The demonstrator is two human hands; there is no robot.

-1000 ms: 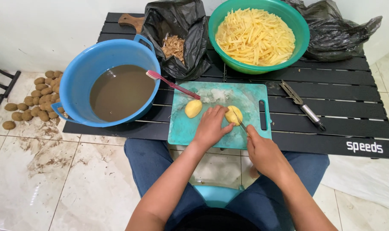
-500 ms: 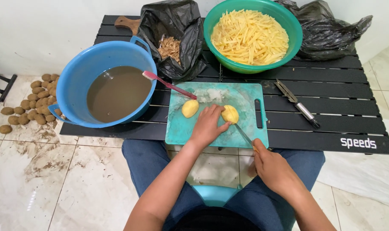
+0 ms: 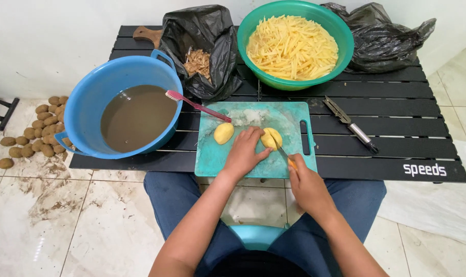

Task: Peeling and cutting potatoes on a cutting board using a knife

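- A black slatted tabletop [image 3: 397,123] stands on a pale tiled floor [image 3: 64,220] streaked with mud, against a white wall.
- A teal cutting board [image 3: 217,154] lies at the near edge of the tabletop, right in front of both hands.
- The left hand [image 3: 243,153] is curled over a peeled potato [image 3: 270,137] on the board, fingers pressing its left side.
- The right hand [image 3: 307,187] is closed around the handle of a knife [image 3: 283,152]; the blade runs away from it and meets the potato's near right side.
- A second peeled potato [image 3: 224,133] lies just left of the left hand, apart from it.
- Beyond the left hand a pink toothbrush [image 3: 197,106] leans from the board onto the rim of a blue basin [image 3: 89,97] of brown water.
- Farther ahead sit a black bag of peelings [image 3: 212,46], a green bowl [image 3: 346,46] of potato sticks and another black bag [image 3: 387,41].
- A peeler [image 3: 351,124] lies to the right of the right hand, well apart, with bare slats around it.
- The board's near edge sits close to the tabletop's edge, with the person's knees under it.
- Unwashed potatoes [image 3: 35,128] are heaped on the floor far left of the hands.
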